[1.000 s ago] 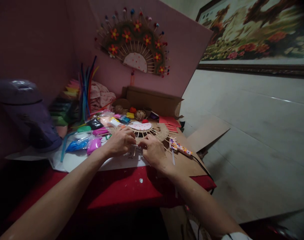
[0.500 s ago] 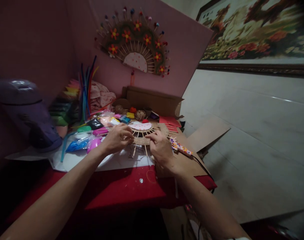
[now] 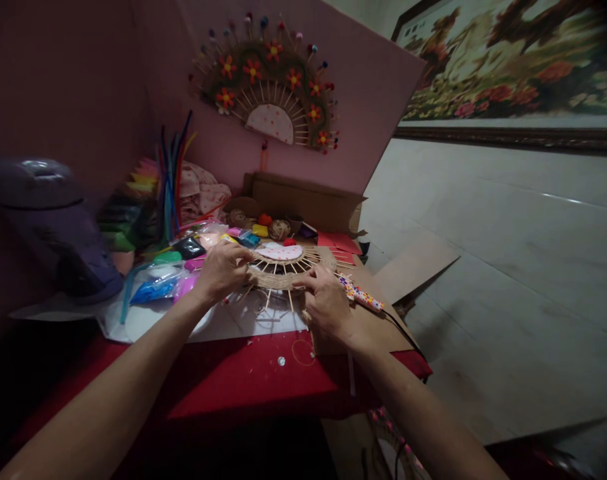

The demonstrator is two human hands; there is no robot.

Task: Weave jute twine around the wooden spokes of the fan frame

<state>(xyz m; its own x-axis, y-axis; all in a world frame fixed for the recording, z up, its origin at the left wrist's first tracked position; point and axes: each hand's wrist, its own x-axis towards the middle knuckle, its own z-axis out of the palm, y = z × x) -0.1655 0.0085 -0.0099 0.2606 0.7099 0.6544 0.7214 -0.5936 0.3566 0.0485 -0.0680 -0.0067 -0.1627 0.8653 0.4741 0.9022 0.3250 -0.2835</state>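
Note:
A half-round craft fan (image 3: 273, 280) made of thin wooden sticks lies between my hands, its curved twine-wrapped band toward me. At its far side is a white half-disc (image 3: 280, 253) with pink dots. My left hand (image 3: 226, 270) pinches the left end of the band, fingers closed. With thumb and fingertips together, my right hand (image 3: 326, 300) grips the band's near right part. Bare stick ends poke out below the band. A flower-patterned glue gun (image 3: 362, 294) with a dark cord lies just right of my right hand.
Packets of coloured clay (image 3: 156, 287) and pipe cleaners (image 3: 170, 180) are on the left, beside a purple bottle (image 3: 58, 230). Twine balls (image 3: 280, 230) and a cardboard box (image 3: 303, 200) stand behind. A finished fan (image 3: 270, 93) hangs on the pink board. Red cloth (image 3: 223, 380) covers the table's near edge.
My left hand has slid leftward along the band, uncovering more of it. My right hand has shifted slightly right and its fingers have spread a little along the band.

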